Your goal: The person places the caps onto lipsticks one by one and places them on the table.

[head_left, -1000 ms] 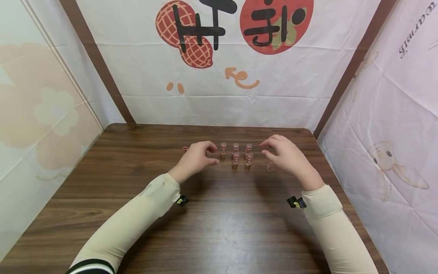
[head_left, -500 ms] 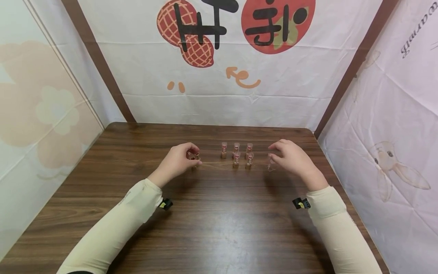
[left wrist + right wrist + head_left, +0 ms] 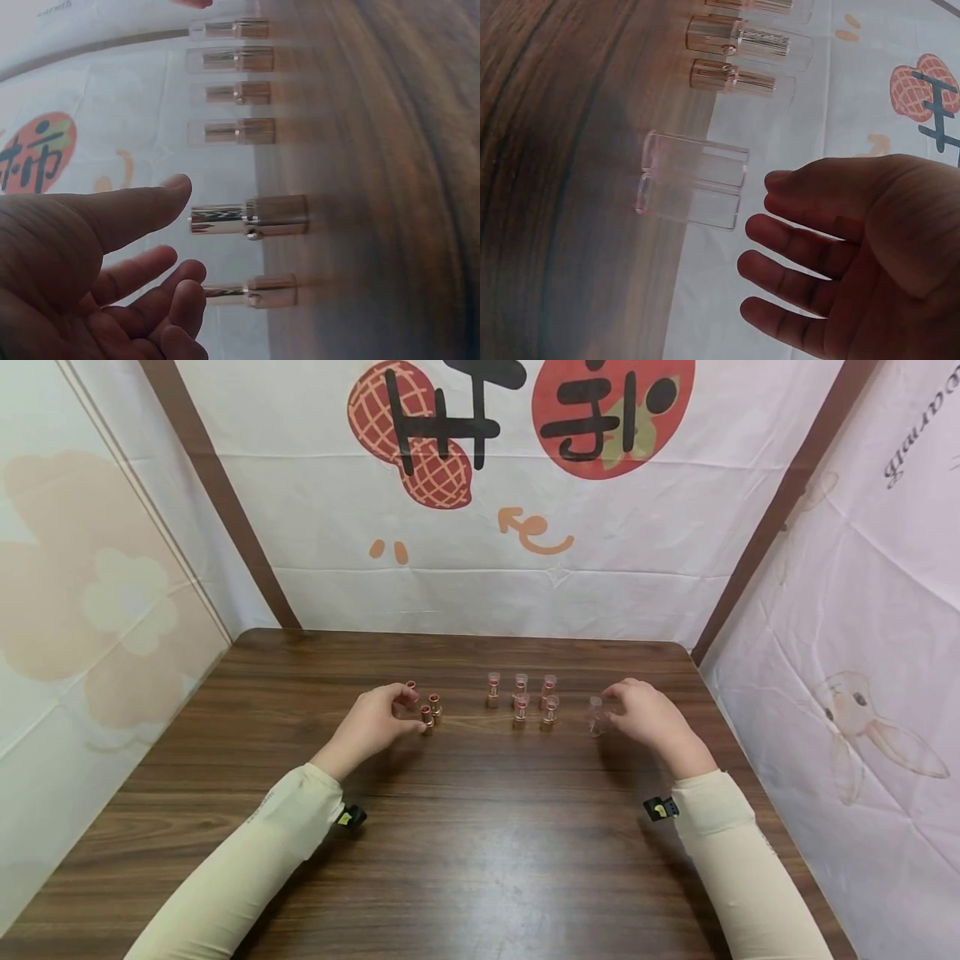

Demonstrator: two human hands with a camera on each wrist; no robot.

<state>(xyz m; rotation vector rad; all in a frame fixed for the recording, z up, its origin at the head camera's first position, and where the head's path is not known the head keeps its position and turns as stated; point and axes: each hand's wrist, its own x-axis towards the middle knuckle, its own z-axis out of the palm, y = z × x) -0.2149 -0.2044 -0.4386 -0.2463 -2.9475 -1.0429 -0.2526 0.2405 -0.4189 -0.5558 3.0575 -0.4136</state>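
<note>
Several lipsticks in clear caps (image 3: 521, 713) stand upright in two rows at the middle of the table. To their left stand uncapped gold lipsticks (image 3: 427, 717) with red tops. My left hand (image 3: 367, 727) is beside these, its thumb and fingers spread apart and holding nothing. In the left wrist view, an uncapped lipstick (image 3: 251, 217) is just beyond the thumb tip. Clear empty caps (image 3: 596, 714) stand on the right. My right hand (image 3: 647, 720) is close beside them with loosely bent fingers. The right wrist view shows a gap between the fingertips and two caps (image 3: 694, 180).
The brown wooden table (image 3: 495, 852) reaches back to a white printed cloth (image 3: 465, 593). Other cloth walls (image 3: 847, 610) rise along its sides. A small black device (image 3: 351, 816) is on the left wrist and another black device (image 3: 661, 808) is on the right.
My left hand has moved left from the capped lipsticks to the uncapped ones, bringing more of those into view. My right hand has shifted slightly right and down, uncovering the clear caps.
</note>
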